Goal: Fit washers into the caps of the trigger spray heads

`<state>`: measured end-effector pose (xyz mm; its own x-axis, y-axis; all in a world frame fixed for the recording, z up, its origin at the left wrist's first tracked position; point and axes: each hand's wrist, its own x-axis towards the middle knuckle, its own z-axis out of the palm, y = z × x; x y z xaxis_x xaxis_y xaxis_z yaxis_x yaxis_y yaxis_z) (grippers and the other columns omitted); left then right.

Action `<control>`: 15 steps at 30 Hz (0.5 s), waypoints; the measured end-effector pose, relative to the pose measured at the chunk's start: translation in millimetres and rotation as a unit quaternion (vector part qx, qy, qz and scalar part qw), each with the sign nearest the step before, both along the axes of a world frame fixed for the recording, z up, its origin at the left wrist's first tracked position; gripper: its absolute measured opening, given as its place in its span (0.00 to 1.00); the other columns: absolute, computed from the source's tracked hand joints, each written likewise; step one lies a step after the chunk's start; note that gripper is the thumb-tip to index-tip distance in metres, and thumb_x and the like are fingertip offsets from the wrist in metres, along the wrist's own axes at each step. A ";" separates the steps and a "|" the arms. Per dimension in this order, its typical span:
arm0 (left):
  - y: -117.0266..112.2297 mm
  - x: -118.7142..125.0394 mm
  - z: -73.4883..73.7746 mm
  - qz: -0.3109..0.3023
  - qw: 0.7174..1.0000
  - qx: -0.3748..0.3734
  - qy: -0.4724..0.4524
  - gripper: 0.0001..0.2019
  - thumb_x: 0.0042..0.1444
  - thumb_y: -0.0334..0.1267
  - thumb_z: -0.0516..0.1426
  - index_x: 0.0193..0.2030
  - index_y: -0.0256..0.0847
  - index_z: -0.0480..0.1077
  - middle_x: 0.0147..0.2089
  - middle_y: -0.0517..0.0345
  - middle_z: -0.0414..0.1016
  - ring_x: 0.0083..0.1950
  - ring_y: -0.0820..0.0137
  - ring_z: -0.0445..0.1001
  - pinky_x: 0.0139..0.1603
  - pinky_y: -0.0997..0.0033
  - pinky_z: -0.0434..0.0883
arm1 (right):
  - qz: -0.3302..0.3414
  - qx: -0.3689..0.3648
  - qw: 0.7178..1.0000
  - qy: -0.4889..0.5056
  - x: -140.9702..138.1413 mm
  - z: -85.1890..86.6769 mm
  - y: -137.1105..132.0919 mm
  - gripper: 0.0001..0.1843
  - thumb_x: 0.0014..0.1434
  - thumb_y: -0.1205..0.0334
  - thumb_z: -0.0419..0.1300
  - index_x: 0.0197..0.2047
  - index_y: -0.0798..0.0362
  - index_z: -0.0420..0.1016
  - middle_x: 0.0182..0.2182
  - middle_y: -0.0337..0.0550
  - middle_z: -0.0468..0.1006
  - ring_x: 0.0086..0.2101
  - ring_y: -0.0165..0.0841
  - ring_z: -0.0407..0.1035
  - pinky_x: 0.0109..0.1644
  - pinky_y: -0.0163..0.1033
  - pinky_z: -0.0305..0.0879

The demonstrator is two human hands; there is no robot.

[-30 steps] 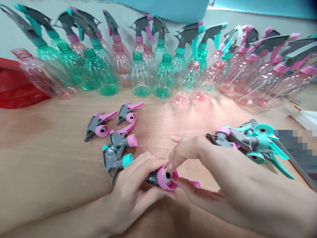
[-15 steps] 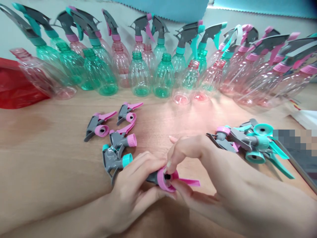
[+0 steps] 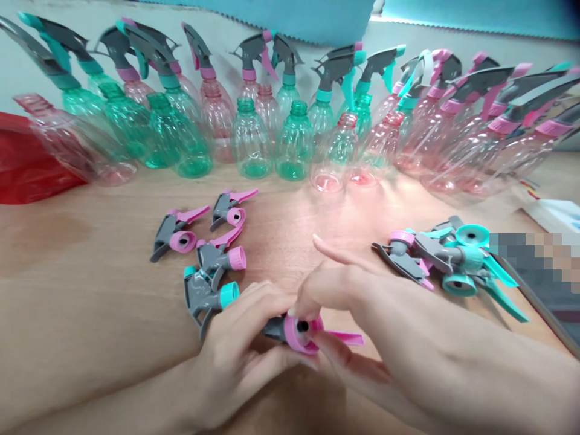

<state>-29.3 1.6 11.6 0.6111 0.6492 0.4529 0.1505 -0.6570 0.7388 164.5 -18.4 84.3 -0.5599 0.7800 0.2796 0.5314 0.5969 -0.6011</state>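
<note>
Low in the middle, my left hand is wrapped round a grey and pink trigger spray head, its pink collar facing up toward me and its pink trigger pointing right. My right hand reaches in from the right, with thumb and index finger pinching at the inside of the collar around the dark centre hole. Whatever small part those fingertips grip is hidden. Just beyond my left hand lies a loose grey and teal spray head, and farther off are several grey and pink ones.
Along the wall stand several green bottles and pink bottles, many with spray heads fitted. On the right lies a pile of spray heads beside a dark, partly blurred flat object. A red bag is at the left.
The view has shifted slightly. My right index finger has curled further over the collar, and another finger of that hand is raised more. Both hands remain on the same spray head.
</note>
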 end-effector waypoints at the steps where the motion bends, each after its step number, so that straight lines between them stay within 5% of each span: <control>1: 0.2 -0.1 -0.1 -0.008 1.000 0.015 -0.002 0.06 0.62 0.40 0.56 0.42 0.41 0.66 0.36 0.57 0.74 0.34 0.69 0.73 0.34 0.70 0.71 | 0.002 0.000 1.000 0.020 -2.3 -0.8 -0.2 0.10 0.57 0.71 0.58 0.38 0.46 0.70 0.30 0.28 0.77 0.28 0.23 0.71 0.44 0.30 0.70; 4: 0.2 0.2 -1.3 -0.024 0.999 0.038 0.007 0.04 0.62 0.38 0.55 0.37 0.41 0.65 0.31 0.59 0.71 0.31 0.70 0.70 0.33 0.70 0.69 | 0.012 -0.012 0.999 0.035 -7.1 -3.5 -0.3 0.10 0.54 0.75 0.57 0.35 0.50 0.68 0.31 0.30 0.76 0.32 0.23 0.71 0.44 0.29 0.69; 10: 2.8 3.6 -3.6 0.028 0.997 0.070 0.023 0.02 0.61 0.35 0.56 0.38 0.41 0.66 0.34 0.59 0.70 0.33 0.71 0.70 0.33 0.72 0.68 | 0.039 0.069 0.994 -0.071 0.5 -3.3 -4.8 0.08 0.60 0.77 0.51 0.35 0.55 0.66 0.32 0.37 0.71 0.34 0.27 0.66 0.59 0.42 0.58; 15: 6.7 8.7 1.3 0.015 0.990 0.138 0.010 0.03 0.62 0.35 0.54 0.38 0.41 0.67 0.33 0.60 0.69 0.32 0.72 0.70 0.31 0.74 0.68 | 0.039 0.010 0.999 -0.037 9.5 8.7 -12.8 0.06 0.59 0.72 0.56 0.37 0.52 0.68 0.37 0.34 0.73 0.38 0.26 0.67 0.45 0.31 0.64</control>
<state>-20.6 8.3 12.9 0.6042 0.5195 0.6042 0.1844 -0.8288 0.5282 174.0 -31.2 93.0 -0.6381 0.7280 0.2507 0.5251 0.6497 -0.5497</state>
